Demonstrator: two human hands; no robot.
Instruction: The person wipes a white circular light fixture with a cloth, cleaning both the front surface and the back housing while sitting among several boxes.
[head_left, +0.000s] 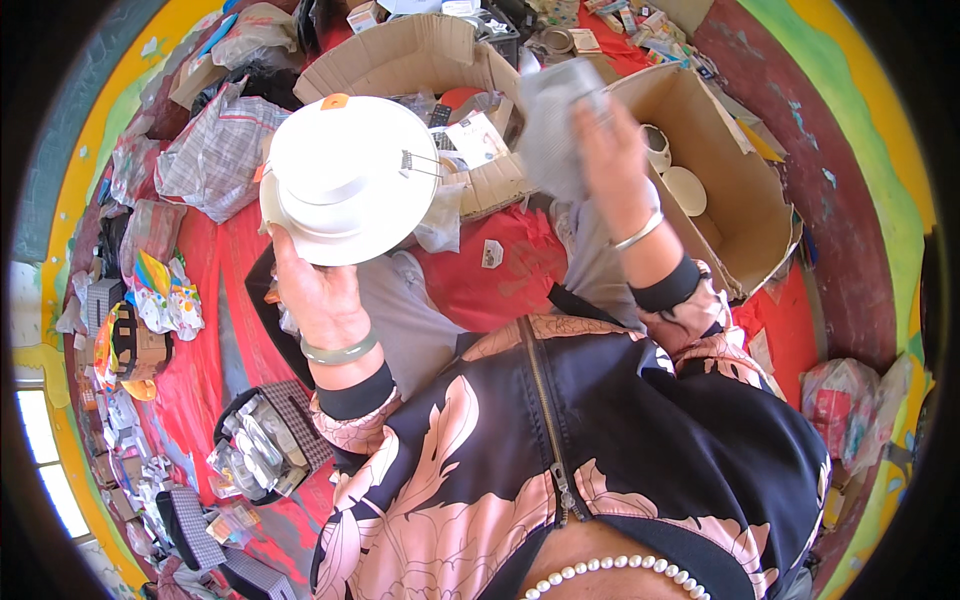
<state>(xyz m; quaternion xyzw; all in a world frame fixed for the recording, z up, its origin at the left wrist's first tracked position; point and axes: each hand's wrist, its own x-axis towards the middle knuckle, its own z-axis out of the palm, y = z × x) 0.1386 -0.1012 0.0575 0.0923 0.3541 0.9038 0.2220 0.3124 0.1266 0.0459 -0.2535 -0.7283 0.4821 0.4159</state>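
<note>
My left hand (316, 298) grips the lower rim of a white round downlight (348, 165), holding it up in front of me. A thin metal spring clip sticks out at the light's right side, and a small orange tab shows on its top edge. My right hand (612, 155) is raised to the right of the light, closed on a grey cloth (560, 125) and apart from the light. Motion blurs both the cloth and that hand's fingers. Just beyond it, an open cardboard box (745, 200) contains white round pieces (684, 190).
Between the raised hands stands a second cardboard box (400, 58) with a white packet (478, 140) and other small items. Plaid bags (220, 150) lie at the far left. A checked bin (290, 425) of packets sits at the near left on red sheeting (200, 370).
</note>
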